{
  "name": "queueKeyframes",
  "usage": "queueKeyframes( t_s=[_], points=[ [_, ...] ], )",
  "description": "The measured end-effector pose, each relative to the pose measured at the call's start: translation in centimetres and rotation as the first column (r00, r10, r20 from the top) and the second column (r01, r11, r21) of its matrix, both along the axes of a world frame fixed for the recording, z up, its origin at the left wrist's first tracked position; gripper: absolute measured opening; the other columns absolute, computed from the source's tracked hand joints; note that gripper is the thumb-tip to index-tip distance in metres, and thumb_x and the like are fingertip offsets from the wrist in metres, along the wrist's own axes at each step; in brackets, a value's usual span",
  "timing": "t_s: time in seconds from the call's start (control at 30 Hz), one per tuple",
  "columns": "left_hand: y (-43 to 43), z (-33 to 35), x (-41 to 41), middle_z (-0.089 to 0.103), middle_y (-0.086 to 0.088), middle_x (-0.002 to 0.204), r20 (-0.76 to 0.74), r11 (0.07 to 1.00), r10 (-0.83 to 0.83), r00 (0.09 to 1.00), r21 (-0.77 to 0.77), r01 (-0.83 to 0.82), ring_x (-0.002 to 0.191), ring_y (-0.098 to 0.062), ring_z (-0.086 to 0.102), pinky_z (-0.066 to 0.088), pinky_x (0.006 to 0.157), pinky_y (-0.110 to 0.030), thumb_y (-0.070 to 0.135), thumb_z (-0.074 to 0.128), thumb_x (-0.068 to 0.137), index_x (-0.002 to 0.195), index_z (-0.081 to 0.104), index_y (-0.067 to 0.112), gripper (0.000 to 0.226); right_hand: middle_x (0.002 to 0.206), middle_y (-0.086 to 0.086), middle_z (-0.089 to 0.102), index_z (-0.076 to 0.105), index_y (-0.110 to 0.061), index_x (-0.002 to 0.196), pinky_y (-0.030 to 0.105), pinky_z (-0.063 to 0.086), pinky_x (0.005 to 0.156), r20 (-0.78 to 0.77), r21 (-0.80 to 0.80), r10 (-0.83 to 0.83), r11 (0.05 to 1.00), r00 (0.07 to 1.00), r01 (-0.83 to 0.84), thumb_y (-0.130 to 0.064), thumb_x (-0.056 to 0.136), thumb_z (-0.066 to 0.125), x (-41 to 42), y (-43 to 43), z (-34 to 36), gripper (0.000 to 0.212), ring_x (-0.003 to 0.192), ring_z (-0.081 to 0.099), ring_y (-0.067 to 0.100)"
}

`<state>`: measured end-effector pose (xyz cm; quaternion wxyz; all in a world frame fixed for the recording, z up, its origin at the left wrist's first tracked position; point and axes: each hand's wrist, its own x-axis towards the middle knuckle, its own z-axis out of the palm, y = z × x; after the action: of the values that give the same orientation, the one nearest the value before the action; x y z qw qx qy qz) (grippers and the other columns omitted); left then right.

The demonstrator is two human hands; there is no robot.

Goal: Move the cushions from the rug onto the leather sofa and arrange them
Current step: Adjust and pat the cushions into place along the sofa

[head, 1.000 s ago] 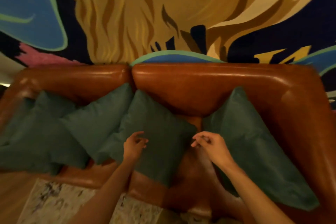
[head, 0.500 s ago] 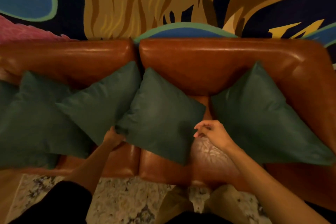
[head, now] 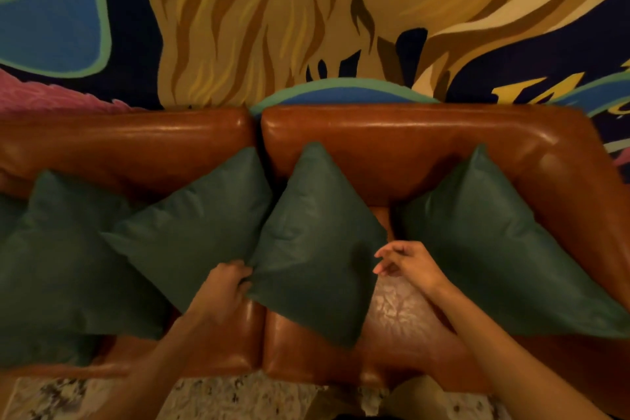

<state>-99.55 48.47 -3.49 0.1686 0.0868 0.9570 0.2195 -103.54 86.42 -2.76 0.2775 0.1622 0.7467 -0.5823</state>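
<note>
Nearest, the left hand (head: 221,290) grips the near-left corner of the middle dark green square fabric cushion (head: 317,249). The right hand (head: 409,262) is loosely curled and holds nothing, just beside the cushion's right corner. This cushion leans on the brown leather sofa (head: 392,153) among matching cushions. Judgement: arranging stage. The next move calls for squaring it against the backrest.

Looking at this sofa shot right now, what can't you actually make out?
Head view only:
- Far-left cushion: cut off by the left frame edge and overlapped by its neighbour.
- Rug: only a strip shows above the bottom edge, so any cushions on it are unseen.
- Left hand: fingertips tucked under the middle cushion corner it grips.
- Sofa: right arm cut off by the right edge.
</note>
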Motion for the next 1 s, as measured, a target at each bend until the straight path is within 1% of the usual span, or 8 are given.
queueKeyframes(
  t_s=[0.17,0.27,0.4,0.53,0.63,0.73,0.83,1.0],
  points=[
    [3.9,5.0,-1.7,0.062,0.006,0.08,-0.107,0.993,-0.11,0.988,0.022,0.113,0.078,-0.014,0.062,0.044,0.067,-0.024,0.023,0.055,0.075,0.085,0.067,0.021,0.015,0.065,0.002,0.071,0.066,-0.013,0.078,0.025,0.044,0.057,-0.071,0.034,-0.094,0.995,0.993,0.097,-0.002,0.094,0.052,-6.2,0.7,2.6,0.024,0.054,0.06,0.009],
    [5.9,7.1,-4.2,0.063,0.006,0.075,-0.246,0.994,-0.104,0.964,-0.038,0.098,0.075,-0.018,0.066,0.051,0.059,-0.031,0.023,0.059,0.069,0.096,0.072,0.028,0.03,0.078,0.003,0.069,0.069,-0.02,0.079,0.025,0.045,0.069,-0.313,0.179,0.081,0.984,0.946,-0.025,-0.004,0.082,0.069,-9.1,-0.6,4.0,0.016,0.07,0.061,0.01],
    [8.8,9.6,-7.6,0.064,0.006,0.074,-0.294,0.993,-0.121,0.948,-0.031,0.118,0.076,-0.022,0.068,0.051,0.059,-0.031,0.026,0.062,0.067,0.101,0.074,0.034,0.037,0.13,0.005,0.05,0.065,-0.02,0.115,0.023,0.029,0.107,-0.57,0.459,0.549,0.83,0.611,-0.317,-0.031,0.07,0.073,-8.7,-4.2,5.7,0.047,0.121,0.044,0.015],
    [10.6,10.7,-9.8,0.065,0.004,0.074,-0.281,0.972,-0.21,0.936,0.038,0.23,0.075,-0.019,0.066,0.051,0.062,-0.031,0.024,0.066,0.069,0.099,0.075,0.028,0.032,0.157,0.003,0.027,0.037,-0.026,0.147,0.044,0.013,0.12,-0.414,0.617,0.787,0.612,0.458,-0.494,-0.067,0.067,0.069,-9.1,-5.7,5.7,0.095,0.146,0.018,0.022],
    [11.3,10.7,-10.7,0.06,0.016,0.07,-0.313,0.958,-0.203,0.928,0.131,0.254,0.07,-0.002,0.061,0.044,0.067,-0.011,0.014,0.075,0.068,0.097,0.077,0.021,0.03,0.149,0.001,0.043,0.04,-0.026,0.146,0.041,0.023,0.117,-0.352,0.681,0.837,0.536,0.418,-0.499,-0.064,0.076,0.064,-9.7,-5.3,5.1,0.084,0.139,0.032,0.024],
    [12.1,10.8,-10.0,0.057,0.027,0.073,-0.353,0.944,0.03,0.935,0.317,0.089,0.064,0.006,0.052,0.041,0.066,-0.007,0.017,0.08,0.068,0.104,0.074,0.022,0.037,0.116,0.001,0.069,0.062,-0.03,0.127,0.037,0.044,0.098,-0.448,0.657,0.765,0.633,0.462,-0.41,-0.05,0.083,0.063,-9.8,-4.8,5.2,0.048,0.112,0.054,0.022],
    [12.0,10.0,-8.5,0.061,0.019,0.113,-0.268,0.834,0.379,0.886,0.513,-0.202,0.082,-0.003,0.057,0.051,0.066,-0.017,0.02,0.083,0.071,0.125,0.062,0.023,0.058,0.097,0.001,0.075,0.071,-0.033,0.113,0.029,0.048,0.082,-0.547,0.553,0.607,0.779,0.577,-0.295,-0.043,0.08,0.071,-10.2,-3.7,6.7,0.035,0.096,0.063,0.018],
    [7.6,5.1,-5.1,0.061,-0.007,0.128,0.266,0.319,0.78,0.566,0.608,-0.727,0.115,-0.016,0.059,0.046,0.097,-0.022,0.018,0.066,0.088,0.127,0.058,0.008,0.042,0.088,-0.007,0.077,0.078,-0.025,0.09,0.034,0.058,0.08,-0.505,-0.002,0.088,0.995,0.858,-0.103,-0.028,0.069,0.085,-11.2,-0.1,10.7,0.022,0.084,0.071,0.005]
  ],
)
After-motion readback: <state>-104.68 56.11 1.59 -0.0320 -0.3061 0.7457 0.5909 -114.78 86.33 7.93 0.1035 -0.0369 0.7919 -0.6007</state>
